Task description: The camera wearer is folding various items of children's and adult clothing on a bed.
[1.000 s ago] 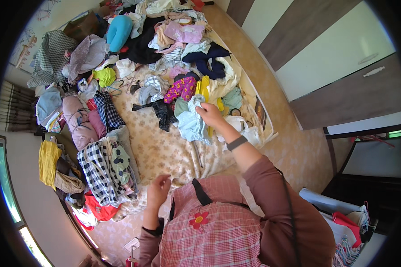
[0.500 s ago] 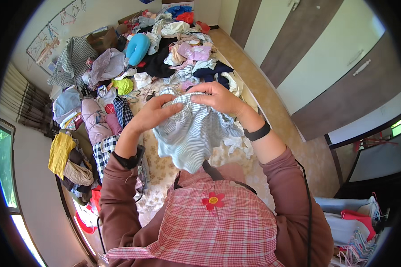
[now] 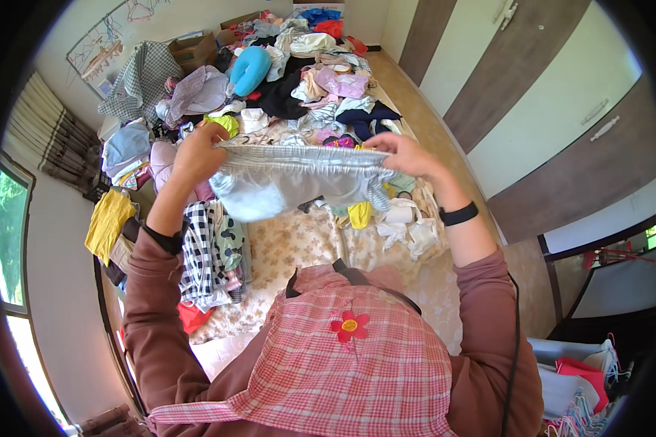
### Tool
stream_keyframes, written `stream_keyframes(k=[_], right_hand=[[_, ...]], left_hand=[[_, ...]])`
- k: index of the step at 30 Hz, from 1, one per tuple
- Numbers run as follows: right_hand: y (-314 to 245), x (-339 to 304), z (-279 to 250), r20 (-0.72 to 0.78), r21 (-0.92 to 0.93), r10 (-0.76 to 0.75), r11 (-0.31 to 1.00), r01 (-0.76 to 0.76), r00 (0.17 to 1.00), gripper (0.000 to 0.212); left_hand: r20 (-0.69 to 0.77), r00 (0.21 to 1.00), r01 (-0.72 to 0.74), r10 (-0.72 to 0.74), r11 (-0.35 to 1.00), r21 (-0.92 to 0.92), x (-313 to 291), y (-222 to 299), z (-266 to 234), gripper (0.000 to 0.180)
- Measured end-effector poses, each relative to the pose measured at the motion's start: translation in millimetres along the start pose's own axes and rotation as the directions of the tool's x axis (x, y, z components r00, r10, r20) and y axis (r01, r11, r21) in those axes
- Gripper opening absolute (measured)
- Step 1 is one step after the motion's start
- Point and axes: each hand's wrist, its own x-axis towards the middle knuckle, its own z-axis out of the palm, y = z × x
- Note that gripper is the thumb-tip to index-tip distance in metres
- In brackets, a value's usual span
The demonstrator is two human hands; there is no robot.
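Note:
A light grey-and-white striped garment (image 3: 291,178) with a gathered, elastic-looking edge is stretched out flat in the air before me. At its left end my left hand (image 3: 199,154) is closed on that edge. My right hand (image 3: 408,154) pinches the opposite corner, fingers bent over the cloth. The garment's body hangs down in soft folds above the flower-patterned bed cover (image 3: 291,255). Under and beyond it lie a yellow cloth (image 3: 360,215) and some white cloths (image 3: 412,231).
A large heap of clothes (image 3: 284,98) with a blue neck pillow (image 3: 250,71) covers the bed's far part. To the left are folded checked clothes (image 3: 200,255) and a yellow garment (image 3: 109,224). Wardrobe doors (image 3: 532,109) line the right; hangers (image 3: 579,415) stand at lower right.
My hands have moved apart, the left one leftward and the right one rightward. The bunched garment is now pulled out wide along its gathered edge. The view has shifted slightly.

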Motion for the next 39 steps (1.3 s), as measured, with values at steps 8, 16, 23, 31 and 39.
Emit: stream_keyframes(k=[8,16,23,31,39], right_hand=[[-76,-9,-25,0.015,0.337,-0.409,0.861,0.381,0.912,0.042],[-59,-15,-27,0.319,-0.322,-0.279,0.867,0.38,0.906,0.02],[-11,-35,-21,0.278,0.303,-0.214,0.945,0.126,0.936,0.023],[8,-32,-1,-0.228,0.396,-0.086,0.902,0.173,0.97,0.015],[-17,4,27,-0.443,0.551,0.132,0.82,0.153,0.887,0.015]], left_hand=[[0.066,0.949,-0.093,0.307,0.478,-0.873,-1,11,-32,0.027],[0.217,0.824,-0.515,0.523,0.852,-0.097,-18,1,-15,0.024],[0.421,0.845,-0.215,0.33,0.93,-0.298,-31,-2,2,0.035],[0.361,0.92,0.204,0.152,0.602,-0.772,-38,-8,21,0.006],[0.364,0.93,0.352,-0.041,0.38,-0.856,-18,37,39,0.022]])
